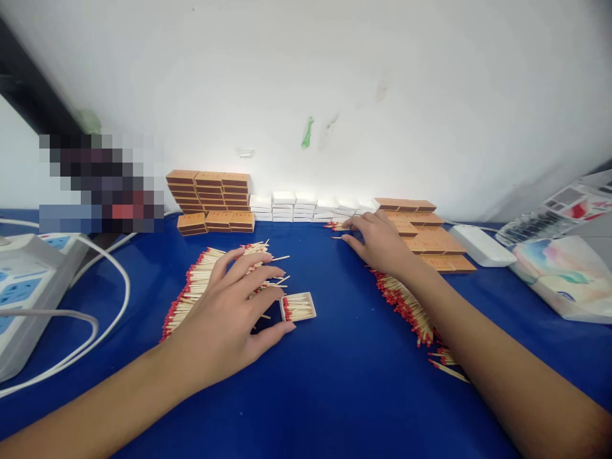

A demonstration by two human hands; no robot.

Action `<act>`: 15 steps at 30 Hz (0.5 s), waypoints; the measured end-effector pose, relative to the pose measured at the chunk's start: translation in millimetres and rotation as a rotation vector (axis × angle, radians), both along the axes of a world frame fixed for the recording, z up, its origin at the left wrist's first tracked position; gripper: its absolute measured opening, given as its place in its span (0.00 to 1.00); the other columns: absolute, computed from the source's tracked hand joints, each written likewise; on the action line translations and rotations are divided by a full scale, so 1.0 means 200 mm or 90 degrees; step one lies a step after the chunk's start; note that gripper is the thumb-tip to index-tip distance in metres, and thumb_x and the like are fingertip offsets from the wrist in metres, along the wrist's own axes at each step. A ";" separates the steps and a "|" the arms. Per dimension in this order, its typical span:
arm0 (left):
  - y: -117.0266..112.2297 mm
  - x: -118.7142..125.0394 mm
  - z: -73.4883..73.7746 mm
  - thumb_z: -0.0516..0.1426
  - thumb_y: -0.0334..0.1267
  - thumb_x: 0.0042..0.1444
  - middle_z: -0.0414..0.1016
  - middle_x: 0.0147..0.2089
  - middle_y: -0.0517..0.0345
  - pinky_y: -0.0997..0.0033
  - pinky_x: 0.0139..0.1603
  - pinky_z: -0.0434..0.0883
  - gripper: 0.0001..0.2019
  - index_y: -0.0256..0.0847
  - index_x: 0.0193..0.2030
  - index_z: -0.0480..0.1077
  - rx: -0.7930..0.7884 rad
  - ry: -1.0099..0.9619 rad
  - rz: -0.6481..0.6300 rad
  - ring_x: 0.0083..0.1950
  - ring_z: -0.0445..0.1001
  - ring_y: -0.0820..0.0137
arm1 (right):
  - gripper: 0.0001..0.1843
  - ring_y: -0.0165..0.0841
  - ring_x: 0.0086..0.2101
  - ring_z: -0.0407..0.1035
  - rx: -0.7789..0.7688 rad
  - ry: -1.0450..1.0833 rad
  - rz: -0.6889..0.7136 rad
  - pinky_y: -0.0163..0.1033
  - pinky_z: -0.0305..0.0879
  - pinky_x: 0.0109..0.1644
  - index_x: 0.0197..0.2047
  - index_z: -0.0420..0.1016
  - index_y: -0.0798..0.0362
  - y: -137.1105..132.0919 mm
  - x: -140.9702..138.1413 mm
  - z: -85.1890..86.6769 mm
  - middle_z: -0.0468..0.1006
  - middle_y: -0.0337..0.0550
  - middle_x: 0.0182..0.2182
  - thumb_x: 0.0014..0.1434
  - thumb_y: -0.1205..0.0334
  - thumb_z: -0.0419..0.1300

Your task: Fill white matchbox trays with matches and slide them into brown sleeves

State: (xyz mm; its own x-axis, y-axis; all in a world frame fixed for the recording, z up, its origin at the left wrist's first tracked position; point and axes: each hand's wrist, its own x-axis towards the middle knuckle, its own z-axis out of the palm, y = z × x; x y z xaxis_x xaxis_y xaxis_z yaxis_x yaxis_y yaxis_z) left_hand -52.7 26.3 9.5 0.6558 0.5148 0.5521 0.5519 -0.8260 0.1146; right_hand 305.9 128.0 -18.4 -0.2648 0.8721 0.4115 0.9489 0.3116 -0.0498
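My left hand (239, 303) is spread, palm down, over a heap of red-tipped matches (194, 287). Its thumb and index finger straddle the left end of a small white matchbox tray (313, 306); whether they touch it I cannot tell. Matches lie side by side in that tray, red heads to the left. Farther back, my right hand (377, 239) bends over a small cluster of matches (335, 225), its thumb and index finger apart. A single match (336, 238) lies at the thumb's tip. My right forearm partly covers another match heap (401, 303).
White trays (294, 207) are stacked along the wall, between brown matchbox stacks at left (210, 191) and right (435, 241). A white power strip (29, 280) with cables stands left. On the right are a white block (482, 245), a tissue pack (564, 277) and a plastic bottle (530, 223).
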 end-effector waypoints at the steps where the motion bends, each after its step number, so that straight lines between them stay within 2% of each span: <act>1: 0.00 0.00 0.00 0.68 0.45 0.69 0.85 0.60 0.51 0.36 0.76 0.62 0.10 0.44 0.51 0.80 0.002 -0.002 0.000 0.69 0.76 0.49 | 0.12 0.54 0.48 0.70 0.001 -0.005 0.003 0.57 0.66 0.55 0.50 0.82 0.49 0.00 0.00 0.00 0.83 0.56 0.44 0.73 0.54 0.59; 9: 0.00 0.00 0.00 0.68 0.45 0.69 0.85 0.60 0.50 0.35 0.76 0.63 0.10 0.44 0.51 0.80 0.010 -0.008 0.000 0.69 0.77 0.49 | 0.08 0.53 0.47 0.70 0.018 0.004 0.033 0.57 0.67 0.56 0.41 0.81 0.49 0.00 0.00 0.01 0.82 0.55 0.40 0.71 0.59 0.61; 15: 0.00 0.00 0.01 0.67 0.46 0.70 0.85 0.60 0.51 0.36 0.77 0.62 0.10 0.44 0.51 0.80 0.012 -0.002 0.004 0.69 0.76 0.50 | 0.09 0.53 0.47 0.71 -0.021 0.016 0.012 0.56 0.67 0.53 0.40 0.80 0.49 -0.02 0.01 0.03 0.82 0.54 0.40 0.71 0.56 0.63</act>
State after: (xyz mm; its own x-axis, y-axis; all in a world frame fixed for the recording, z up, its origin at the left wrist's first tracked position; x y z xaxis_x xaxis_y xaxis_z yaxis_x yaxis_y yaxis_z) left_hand -52.4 25.8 11.0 0.6510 0.5084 0.5637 0.5563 -0.8248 0.1014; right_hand 308.5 124.7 -12.9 -0.2709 0.8806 0.3889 0.9413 0.3269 -0.0845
